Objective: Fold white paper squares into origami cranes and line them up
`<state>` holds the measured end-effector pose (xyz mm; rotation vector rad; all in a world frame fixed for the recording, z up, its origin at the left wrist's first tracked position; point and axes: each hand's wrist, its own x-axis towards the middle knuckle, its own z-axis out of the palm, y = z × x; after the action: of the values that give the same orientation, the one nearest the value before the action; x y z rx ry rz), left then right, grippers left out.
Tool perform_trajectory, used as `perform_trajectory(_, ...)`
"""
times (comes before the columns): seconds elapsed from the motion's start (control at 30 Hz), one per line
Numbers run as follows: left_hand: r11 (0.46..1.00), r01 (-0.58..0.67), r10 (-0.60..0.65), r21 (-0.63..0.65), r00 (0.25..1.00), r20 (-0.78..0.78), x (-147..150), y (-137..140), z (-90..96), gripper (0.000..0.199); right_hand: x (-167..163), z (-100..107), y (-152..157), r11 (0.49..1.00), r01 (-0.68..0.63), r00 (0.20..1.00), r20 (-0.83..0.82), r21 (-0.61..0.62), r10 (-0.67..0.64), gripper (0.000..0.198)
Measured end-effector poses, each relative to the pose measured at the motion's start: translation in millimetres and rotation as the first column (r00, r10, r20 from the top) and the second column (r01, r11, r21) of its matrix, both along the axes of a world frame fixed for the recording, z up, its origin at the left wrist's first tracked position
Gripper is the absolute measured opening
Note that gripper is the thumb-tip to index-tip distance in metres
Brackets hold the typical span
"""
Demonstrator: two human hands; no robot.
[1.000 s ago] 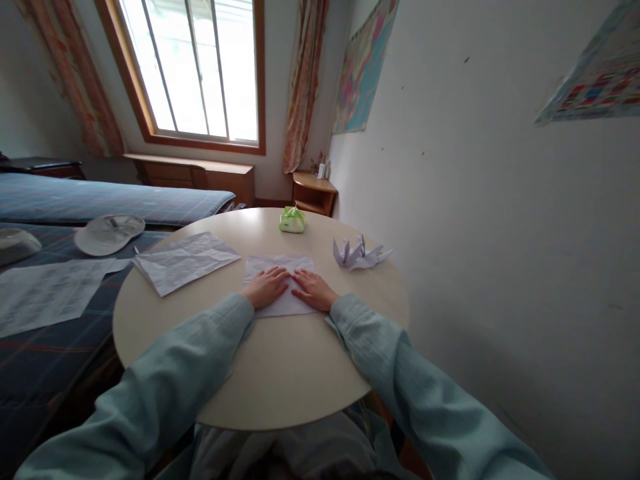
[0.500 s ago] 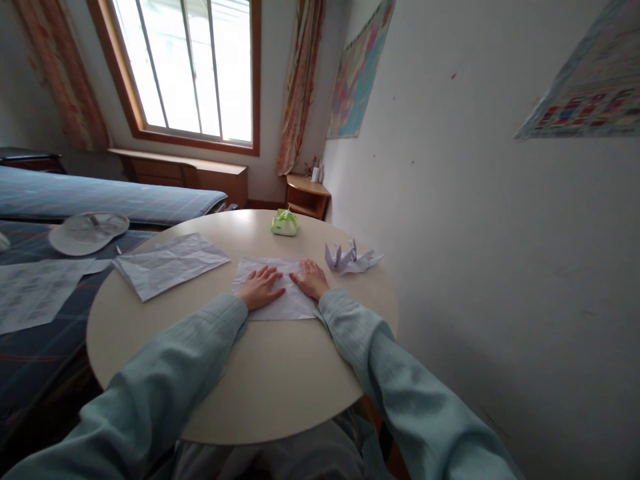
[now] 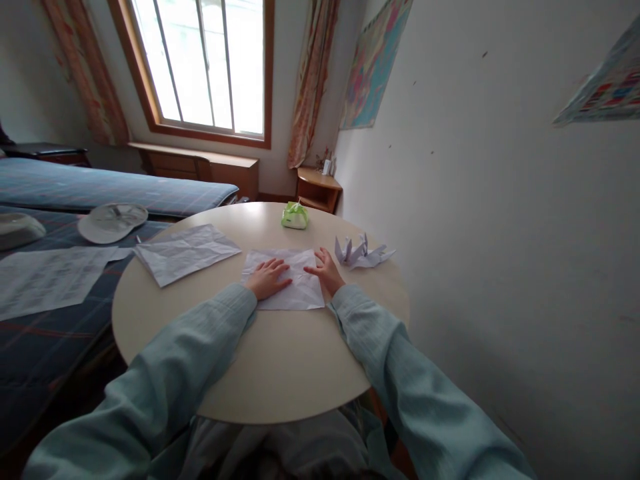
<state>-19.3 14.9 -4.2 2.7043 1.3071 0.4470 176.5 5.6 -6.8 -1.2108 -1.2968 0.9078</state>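
Note:
A creased white sheet of paper lies flat on the round table in front of me. My left hand rests palm down on its left part, fingers stretched out. At the paper's right edge is my right hand, its thumb and fingers apart and nothing gripped between them. Just beyond the right hand stand folded paper cranes, close together; their exact number is hard to make out.
Another creased sheet lies at the table's left edge. A green tissue pack sits at the far side of the round table. Left of it, a bed holds a white cap and a printed sheet. A wall borders the right.
My right hand has shifted right from flat on the paper to its right edge, with fingers more raised. The left hand stays on the paper. The view has turned slightly left.

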Motion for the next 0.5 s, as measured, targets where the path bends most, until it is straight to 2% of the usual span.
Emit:
perform_trajectory(0.13,1.0,-0.001,0.001,-0.002,1.0,-0.009,-1.0,0.9,-0.6,0.052,-2.6,-4.0,0.1,0.999,-0.015,0.999,-0.035,-0.05,0.013,0.097)
perform_trajectory(0.33,1.0,-0.012,0.012,-0.023,1.0,-0.021,-3.8,4.7,-3.0,0.042,0.3,-7.2,4.4,0.996,0.071,0.997,-0.004,-0.053,-0.071,0.094)
perform_trajectory(0.4,0.996,-0.082,0.081,-0.019,0.996,-0.03,-6.3,6.2,-2.8,0.043,1.1,-7.3,5.5,0.996,0.073,0.997,0.021,-0.058,-0.071,0.087)
perform_trajectory(0.5,0.96,-0.281,0.281,-0.015,0.959,-0.024,-11.4,8.4,-1.1,0.058,1.5,-7.6,6.7,0.997,0.052,0.996,0.075,-0.05,-0.048,0.069)
